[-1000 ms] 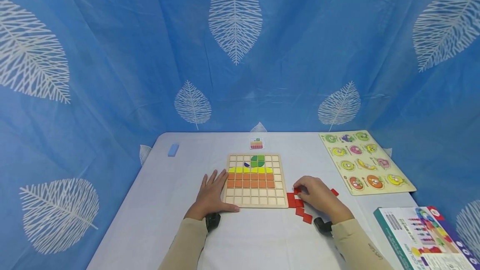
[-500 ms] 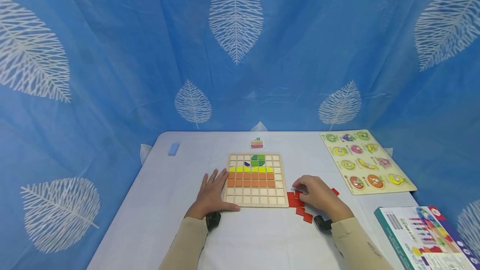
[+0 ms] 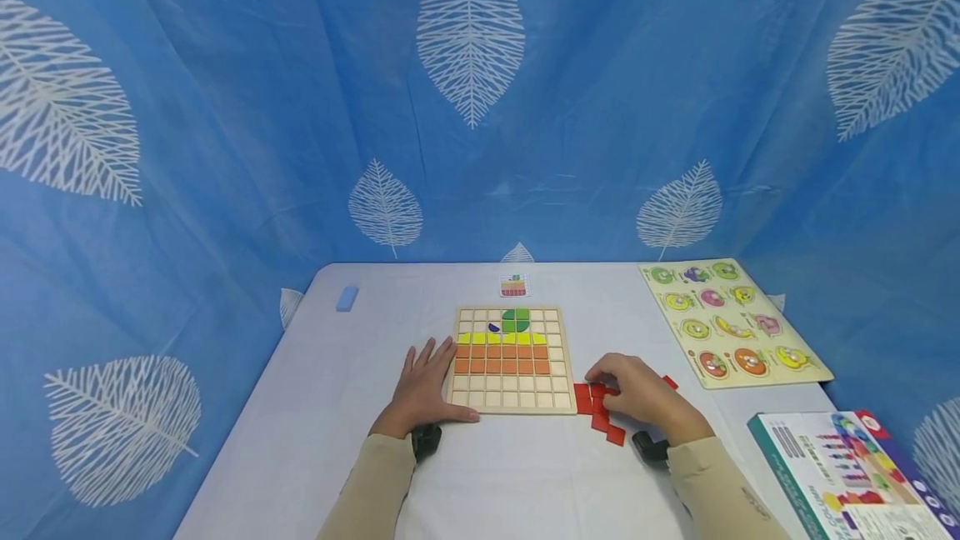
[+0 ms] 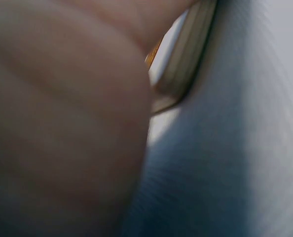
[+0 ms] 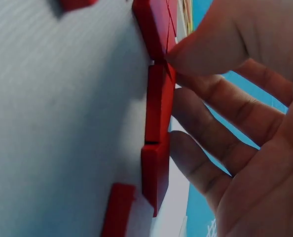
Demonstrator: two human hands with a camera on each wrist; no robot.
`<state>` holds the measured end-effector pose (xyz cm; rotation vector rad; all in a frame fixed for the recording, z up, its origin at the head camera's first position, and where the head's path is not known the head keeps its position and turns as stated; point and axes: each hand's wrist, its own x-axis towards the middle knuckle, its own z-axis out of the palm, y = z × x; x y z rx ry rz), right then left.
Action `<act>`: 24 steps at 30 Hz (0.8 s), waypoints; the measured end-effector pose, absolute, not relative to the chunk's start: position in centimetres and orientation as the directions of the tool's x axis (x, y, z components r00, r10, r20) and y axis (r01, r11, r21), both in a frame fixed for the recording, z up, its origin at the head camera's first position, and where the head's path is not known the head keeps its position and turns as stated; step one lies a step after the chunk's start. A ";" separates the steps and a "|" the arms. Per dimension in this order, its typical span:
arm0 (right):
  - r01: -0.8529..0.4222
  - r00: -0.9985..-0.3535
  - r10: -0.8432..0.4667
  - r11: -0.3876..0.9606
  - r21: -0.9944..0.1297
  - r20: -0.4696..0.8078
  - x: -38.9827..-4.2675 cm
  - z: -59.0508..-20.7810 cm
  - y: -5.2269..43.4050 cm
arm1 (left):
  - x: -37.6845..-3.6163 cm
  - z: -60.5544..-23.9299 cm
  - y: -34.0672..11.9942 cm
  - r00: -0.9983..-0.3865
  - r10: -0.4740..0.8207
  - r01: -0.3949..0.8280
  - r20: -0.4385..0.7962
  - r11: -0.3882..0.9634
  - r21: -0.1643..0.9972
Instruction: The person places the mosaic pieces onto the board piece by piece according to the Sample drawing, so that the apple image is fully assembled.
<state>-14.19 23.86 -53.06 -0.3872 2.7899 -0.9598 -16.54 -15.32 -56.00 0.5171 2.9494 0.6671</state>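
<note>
A wooden grid board lies mid-table, holding two rows of orange tiles, a row of yellow pieces, green pieces and a small dark blue piece. My left hand lies with spread fingers along its left edge, thumb at the near corner. Right of the board, my right hand bends over a cluster of red tiles. In the right wrist view, the thumb and fingertips touch the tops of the flat-lying red tiles. The palm hides part of the cluster in the head view.
A small picture card lies beyond the board and a light blue block at the far left. A fruit puzzle board and a printed box occupy the right side. One red tile lies apart behind the right hand.
The gap among the red tiles beside the board has closed, and they now lie close together. My right hand has shifted slightly right and nearer; the left hand stays on the board.
</note>
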 end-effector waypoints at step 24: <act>-0.209 -0.970 -0.242 0.795 -0.569 0.019 -14.6 -53.1 23.4 | -16.5 -56.2 -15.4 -0.940 0.340 0.311 0.013 0.841 0.442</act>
